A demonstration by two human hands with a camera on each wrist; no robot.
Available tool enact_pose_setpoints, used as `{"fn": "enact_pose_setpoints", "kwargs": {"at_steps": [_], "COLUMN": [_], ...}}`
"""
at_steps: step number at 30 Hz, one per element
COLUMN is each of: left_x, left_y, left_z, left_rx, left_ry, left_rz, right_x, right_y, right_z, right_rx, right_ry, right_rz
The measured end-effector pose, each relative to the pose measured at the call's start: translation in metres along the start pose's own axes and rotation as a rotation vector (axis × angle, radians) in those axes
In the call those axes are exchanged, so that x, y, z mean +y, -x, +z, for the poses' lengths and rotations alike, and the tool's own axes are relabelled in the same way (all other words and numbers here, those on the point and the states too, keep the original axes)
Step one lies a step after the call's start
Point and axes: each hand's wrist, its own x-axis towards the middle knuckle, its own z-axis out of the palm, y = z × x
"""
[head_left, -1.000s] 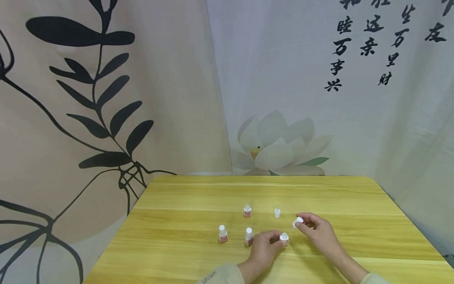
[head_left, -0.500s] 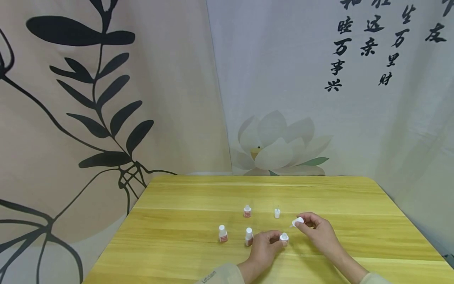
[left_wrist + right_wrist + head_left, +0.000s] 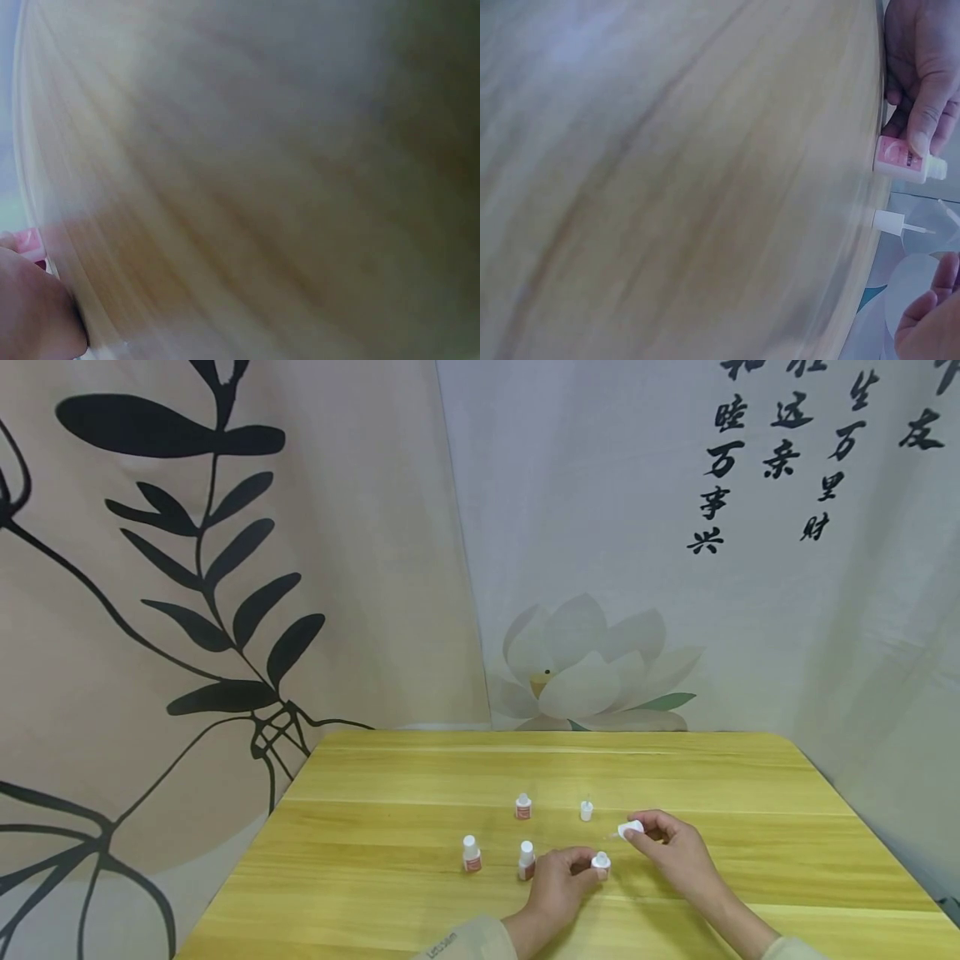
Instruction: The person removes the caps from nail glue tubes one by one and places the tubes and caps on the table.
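My left hand [image 3: 558, 887] grips a small white bottle [image 3: 601, 861], which stands on the table with its neck uncapped. Its pink label shows in the right wrist view, where the thumb presses on the bottle [image 3: 901, 159]. To the right and a little above, my right hand [image 3: 675, 850] pinches a white brush cap [image 3: 631, 830]. The thin brush points left, apart from the bottle. Another white brush cap [image 3: 587, 811] stands on the table with its stem upward. The left wrist view shows only part of the left hand [image 3: 37, 307] and a pink patch of the bottle.
Just left of the left hand stands a capped bottle [image 3: 527, 861], with another capped bottle [image 3: 471, 853] farther left. Behind them is an uncapped bottle [image 3: 522, 807]. The wooden table [image 3: 360, 860] ends at a printed curtain [image 3: 375, 568].
The cap in my right hand has turned, so its brush swings from pointing down and left to nearly level. My left hand and the bottle stay where they were.
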Motion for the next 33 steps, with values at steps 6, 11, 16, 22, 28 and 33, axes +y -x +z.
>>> {"fn": "enact_pose_setpoints", "kwargs": {"at_steps": [6, 11, 16, 22, 28, 33], "left_x": [-0.0007, 0.0008, 0.0015, 0.0010, 0.0004, 0.0015], "left_y": [-0.0010, -0.0002, 0.0005, -0.0003, -0.0002, 0.0004], "left_z": [0.0008, -0.0004, -0.0013, -0.0008, -0.0003, -0.0003], "left_rx": [0.004, -0.005, -0.008, 0.001, 0.000, 0.001], "left_ry": [-0.014, -0.004, -0.008, -0.013, -0.018, -0.009], "left_rz": [0.024, 0.010, -0.014, -0.017, -0.015, -0.011], "right_x": [0.0006, -0.0004, -0.0006, -0.0009, -0.0008, -0.0001], "right_y": [-0.0005, 0.0009, 0.0017, 0.0013, 0.0008, 0.0005], "right_z": [0.0000, -0.0002, -0.0004, -0.0007, -0.0011, -0.0012], "right_rx": [-0.002, -0.005, -0.003, -0.010, -0.022, -0.025], "right_ry": [-0.013, -0.011, -0.009, -0.017, -0.037, -0.023], "right_rz": [-0.011, -0.014, 0.000, 0.013, 0.029, 0.028]}}
